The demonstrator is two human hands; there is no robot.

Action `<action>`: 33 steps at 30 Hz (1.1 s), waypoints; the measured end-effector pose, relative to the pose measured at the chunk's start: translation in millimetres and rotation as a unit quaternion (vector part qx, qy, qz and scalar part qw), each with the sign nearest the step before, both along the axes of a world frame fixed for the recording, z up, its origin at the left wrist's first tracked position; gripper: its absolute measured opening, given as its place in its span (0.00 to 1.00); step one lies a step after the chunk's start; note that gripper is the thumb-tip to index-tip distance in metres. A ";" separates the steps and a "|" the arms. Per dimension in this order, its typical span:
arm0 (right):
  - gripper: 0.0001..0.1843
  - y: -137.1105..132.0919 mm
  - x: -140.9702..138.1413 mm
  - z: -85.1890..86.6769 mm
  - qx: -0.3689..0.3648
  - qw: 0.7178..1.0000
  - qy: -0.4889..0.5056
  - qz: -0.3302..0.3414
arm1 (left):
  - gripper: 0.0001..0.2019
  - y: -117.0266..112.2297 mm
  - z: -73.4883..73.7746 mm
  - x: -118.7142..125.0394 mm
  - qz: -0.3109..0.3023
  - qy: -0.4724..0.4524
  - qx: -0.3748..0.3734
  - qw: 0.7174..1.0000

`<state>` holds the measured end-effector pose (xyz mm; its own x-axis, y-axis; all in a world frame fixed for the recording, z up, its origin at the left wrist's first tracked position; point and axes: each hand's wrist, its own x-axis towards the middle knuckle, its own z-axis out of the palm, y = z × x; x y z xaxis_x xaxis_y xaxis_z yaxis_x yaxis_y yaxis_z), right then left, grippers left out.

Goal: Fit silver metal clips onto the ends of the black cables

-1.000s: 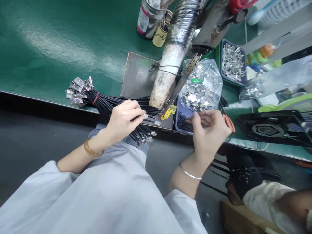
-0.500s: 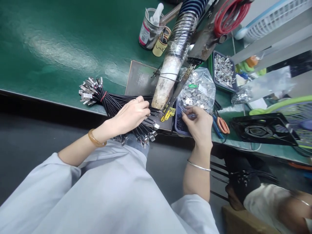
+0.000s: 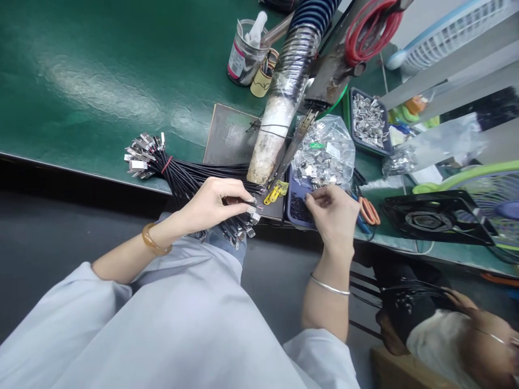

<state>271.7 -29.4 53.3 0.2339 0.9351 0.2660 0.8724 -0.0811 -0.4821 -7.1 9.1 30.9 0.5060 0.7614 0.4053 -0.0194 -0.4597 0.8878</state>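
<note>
Left forearm extends toward one o'clock; the left hand [image 3: 227,202] is palm-down, thumb and forefinger pinching a black cable [image 3: 258,206] at its end. The bound cable bundle [image 3: 184,175] lies at its ten o'clock, on the desk [image 3: 97,65], partly covered by that hand. The right hand [image 3: 334,210] is bent, fingers curled, at the three o'clock side of the parts tray [image 3: 288,214]. I cannot tell whether its fingertips hold anything. At four o'clock, a co-worker's arm [image 3: 484,356] is blurred and cut off.
</note>
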 end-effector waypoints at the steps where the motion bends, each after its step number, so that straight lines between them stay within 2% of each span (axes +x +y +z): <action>1: 0.09 -3.6 -3.1 1.3 0.011 0.999 0.036 -0.015 | 0.03 -0.6 -0.1 1.5 0.006 -0.007 -0.021 1.000; 5: 0.11 -18.9 -21.4 5.3 0.039 0.979 0.197 -0.044 | 0.03 -1.4 3.6 3.1 0.024 -0.005 -0.096 0.995; 8: 0.14 -27.6 -41.3 3.2 0.095 0.952 0.291 -0.013 | 0.08 0.8 9.4 2.6 -0.005 0.022 -0.130 0.991; 10: 0.14 -31.6 -56.9 -1.2 0.131 0.939 0.318 0.018 | 0.12 3.5 13.0 3.1 -0.037 0.056 -0.145 0.987; 13: 0.10 -35.3 -79.5 -9.9 0.178 0.942 0.282 0.033 | 0.11 6.6 16.6 6.0 -0.064 0.072 -0.184 0.978; 16: 0.06 -36.4 -94.7 -17.7 0.275 0.945 0.171 0.038 | 0.09 6.3 18.9 10.3 -0.066 0.057 -0.222 0.971; 18: 0.07 -36.5 -99.3 -21.3 0.316 0.939 0.121 0.059 | 0.09 4.7 20.2 12.6 -0.062 0.055 -0.224 0.971; 22: 0.07 -37.3 -101.9 -24.5 0.297 0.939 0.147 0.093 | 0.09 2.7 21.6 14.7 -0.061 0.058 -0.206 0.975; 26: 0.05 -38.0 -104.4 -26.9 0.249 0.944 0.201 0.084 | 0.08 3.1 21.2 14.6 -0.078 0.065 -0.201 0.974; 30: 0.04 -37.6 -105.9 -31.8 0.279 0.947 0.150 0.049 | 0.08 2.0 21.2 15.1 -0.058 0.044 -0.224 0.972; 33: 0.05 -38.2 -106.0 -35.6 0.288 0.943 0.155 0.063 | 0.06 -1.3 20.3 17.4 -0.029 0.022 -0.224 0.974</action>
